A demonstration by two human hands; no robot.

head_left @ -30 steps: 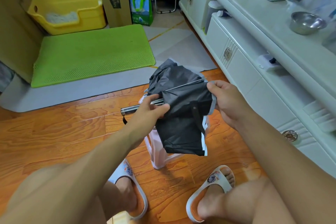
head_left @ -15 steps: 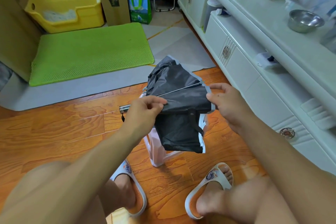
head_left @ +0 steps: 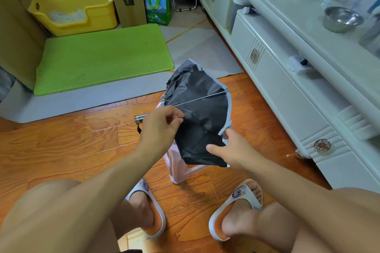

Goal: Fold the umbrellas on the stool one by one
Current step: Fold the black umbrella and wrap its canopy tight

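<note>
The black umbrella (head_left: pixel 197 113) hung above the pale stool (head_left: pixel 176 166), near the middle of the scene, its canopy limp and light, with one thin metal rib crossing the top. The left hand (head_left: pixel 160 127) pinched fabric by the silver handle end, while the right hand (head_left: pixel 230 148) grasped the lower fold. The slippery cloth seemed best gathered along the stiff ribs.

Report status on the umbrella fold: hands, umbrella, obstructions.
Left hand pinching the canopy near the shaft. Right hand gripping the lower canopy edge. Black umbrella half gathered, held over the pink stool. Nothing in the way.
</note>
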